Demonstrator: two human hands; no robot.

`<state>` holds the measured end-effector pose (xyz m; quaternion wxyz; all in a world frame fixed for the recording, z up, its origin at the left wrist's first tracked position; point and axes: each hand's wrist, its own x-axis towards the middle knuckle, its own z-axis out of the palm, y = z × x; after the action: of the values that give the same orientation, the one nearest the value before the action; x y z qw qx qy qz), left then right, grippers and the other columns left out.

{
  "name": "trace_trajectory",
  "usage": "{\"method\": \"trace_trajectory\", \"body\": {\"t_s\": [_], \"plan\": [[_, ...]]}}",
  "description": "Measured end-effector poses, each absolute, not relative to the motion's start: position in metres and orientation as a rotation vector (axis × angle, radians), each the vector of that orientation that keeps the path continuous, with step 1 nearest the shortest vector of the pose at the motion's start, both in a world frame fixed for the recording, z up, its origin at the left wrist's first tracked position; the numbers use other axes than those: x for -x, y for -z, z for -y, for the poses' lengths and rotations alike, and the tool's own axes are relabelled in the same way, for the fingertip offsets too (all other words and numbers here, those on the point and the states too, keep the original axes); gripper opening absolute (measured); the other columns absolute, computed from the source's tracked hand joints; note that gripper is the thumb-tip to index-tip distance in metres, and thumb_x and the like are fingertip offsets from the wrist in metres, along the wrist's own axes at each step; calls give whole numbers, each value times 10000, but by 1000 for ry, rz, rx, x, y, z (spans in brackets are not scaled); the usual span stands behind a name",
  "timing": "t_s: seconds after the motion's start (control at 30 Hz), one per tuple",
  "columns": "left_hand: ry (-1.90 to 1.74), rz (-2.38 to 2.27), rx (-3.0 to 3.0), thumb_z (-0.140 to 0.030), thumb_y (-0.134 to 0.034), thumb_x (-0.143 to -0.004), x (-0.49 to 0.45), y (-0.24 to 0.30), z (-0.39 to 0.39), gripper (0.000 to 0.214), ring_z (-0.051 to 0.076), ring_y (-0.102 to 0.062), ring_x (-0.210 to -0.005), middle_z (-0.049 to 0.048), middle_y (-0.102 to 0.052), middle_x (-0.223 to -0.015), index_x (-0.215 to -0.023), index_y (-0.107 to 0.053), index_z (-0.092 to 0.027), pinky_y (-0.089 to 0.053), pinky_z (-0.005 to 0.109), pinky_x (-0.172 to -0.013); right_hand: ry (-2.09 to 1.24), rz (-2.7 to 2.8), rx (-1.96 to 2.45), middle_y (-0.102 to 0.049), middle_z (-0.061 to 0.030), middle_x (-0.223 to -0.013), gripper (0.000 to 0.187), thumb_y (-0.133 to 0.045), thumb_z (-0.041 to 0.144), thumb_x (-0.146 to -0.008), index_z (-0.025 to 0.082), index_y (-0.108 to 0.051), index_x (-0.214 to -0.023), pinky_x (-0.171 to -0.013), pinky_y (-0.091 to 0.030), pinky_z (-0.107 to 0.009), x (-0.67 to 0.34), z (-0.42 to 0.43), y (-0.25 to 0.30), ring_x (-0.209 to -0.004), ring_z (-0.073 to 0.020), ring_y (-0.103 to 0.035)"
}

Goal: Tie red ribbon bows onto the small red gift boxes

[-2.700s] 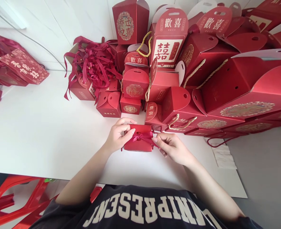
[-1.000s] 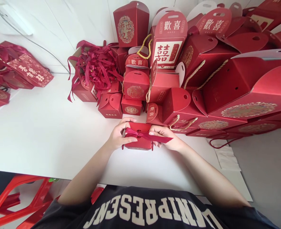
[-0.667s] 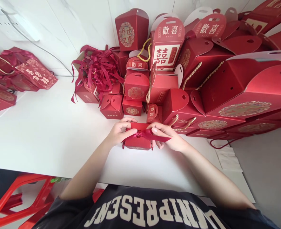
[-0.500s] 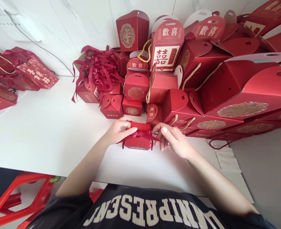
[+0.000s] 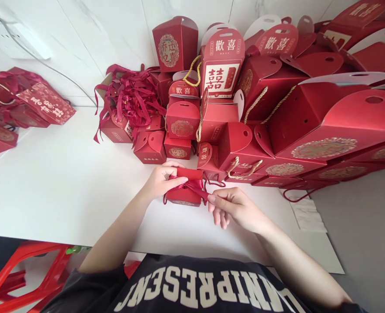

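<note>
A small red gift box (image 5: 185,198) with cord handles sits on the white table in front of me. Around its top runs a dark red satin ribbon (image 5: 195,188), tied at the middle. My left hand (image 5: 162,180) grips the box from its left and back side, thumb pressed down near the ribbon's knot. Off the box's right side, my right hand (image 5: 233,206) pinches one ribbon tail between thumb and index finger, drawing it taut toward the lower right. The other fingers of that hand are loosely curled. My left fingertips are partly hidden behind the box.
Stacked red gift boxes (image 5: 313,121) crowd the back and right of the white table (image 5: 65,182). A heap of loose ribbons (image 5: 135,93) lies on boxes at back left. More red boxes (image 5: 47,102) stand far left. A red stool (image 5: 25,269) is below the table edge.
My right hand has moved down and now pulls the ribbon tail toward the lower right. A cord handle at the box's right has come into view. My left hand keeps its hold.
</note>
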<state>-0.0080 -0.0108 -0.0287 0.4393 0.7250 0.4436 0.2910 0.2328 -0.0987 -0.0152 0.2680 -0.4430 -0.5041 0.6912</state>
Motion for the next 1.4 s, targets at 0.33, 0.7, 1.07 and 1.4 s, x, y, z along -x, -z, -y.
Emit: {"method": "trace_trajectory", "body": {"t_s": [0.33, 0.7, 1.07, 1.4], "plan": [[-721, -1129, -1775, -410, -746, -739, 6, 27, 12, 500, 217, -656, -944, 84, -641, -1116, -508, -373, -172, -535, 378, -883, -1738, 2005, 1367, -708, -40, -746, 227, -518, 340, -947, 174, -670, -915, -586, -474, -254, -252, 104, 26, -582, -149, -652], [-528, -1109, -1870, -423, -801, -685, 12, 10, 18, 441, 248, -643, -1013, 93, -601, -1205, -617, -445, -172, -533, 370, -829, -1407, 1851, 1281, -581, 72, -593, 206, -494, 422, -968, 229, -518, -1036, -474, -388, -198, -224, 62, -3, -433, -91, -500], [-584, -1099, -1967, -374, -726, -788, 4, 14, 21, 198, 230, -623, -1086, 68, -602, -1217, -779, -654, -189, -499, 359, -930, -1267, 1995, 1240, -537, 49, -560, 419, -432, 496, -997, 197, -473, -706, -530, -349, -211, -216, 48, -4, -511, -92, -482], [-512, -974, -2070, -356, -652, -866, 25, -1, 14, 159, 232, -529, -1266, 56, -587, -1267, -935, -621, -216, -406, 376, -1089, -261, 2237, 1470, -629, -54, -1022, 233, -424, 348, -1026, 203, -579, -1121, -543, -380, -253, -207, 58, -7, -737, -164, -609]]}}
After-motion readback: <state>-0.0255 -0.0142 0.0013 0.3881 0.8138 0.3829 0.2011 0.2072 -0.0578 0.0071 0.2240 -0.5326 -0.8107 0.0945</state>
